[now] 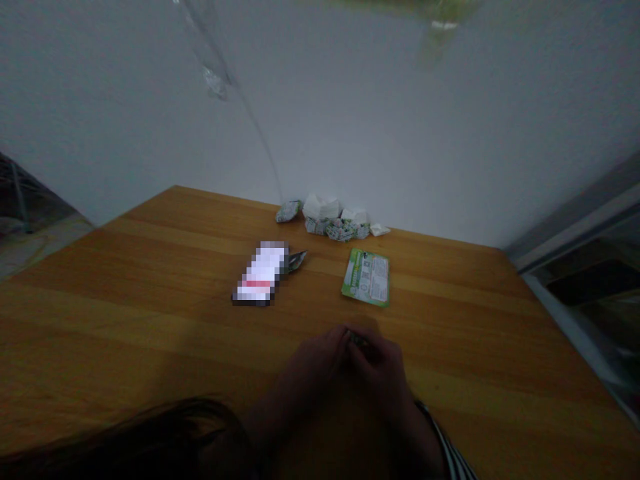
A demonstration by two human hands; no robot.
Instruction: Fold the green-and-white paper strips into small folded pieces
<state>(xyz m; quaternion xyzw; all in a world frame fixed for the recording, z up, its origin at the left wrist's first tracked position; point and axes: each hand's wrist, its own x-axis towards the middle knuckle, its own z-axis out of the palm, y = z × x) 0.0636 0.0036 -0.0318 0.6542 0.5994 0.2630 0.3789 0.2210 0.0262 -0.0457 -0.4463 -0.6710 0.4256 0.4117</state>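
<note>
My left hand (pixel 323 353) and my right hand (pixel 384 363) meet low in the middle of the head view, above the table's near part. Their fingers are closed and pressed together around a small dark item (pixel 358 340). Only a bit of it shows between the fingers, too dim to name. Just beyond the hands lies a flat green and white printed packet (pixel 367 279). To the left of that, a lit phone (pixel 263 275) with a blurred-out screen lies beside a small dark foil piece (pixel 297 261).
Crumpled white tissues (pixel 320 206) and crumpled printed wrappers (pixel 341 229) lie at the wooden table's (pixel 150 267) back edge against the wall (pixel 375 133). One more wrapper (pixel 288 211) is left of them. A cable (pixel 257 130) runs down the wall. Dark hair (pixel 150 433) covers the lower left.
</note>
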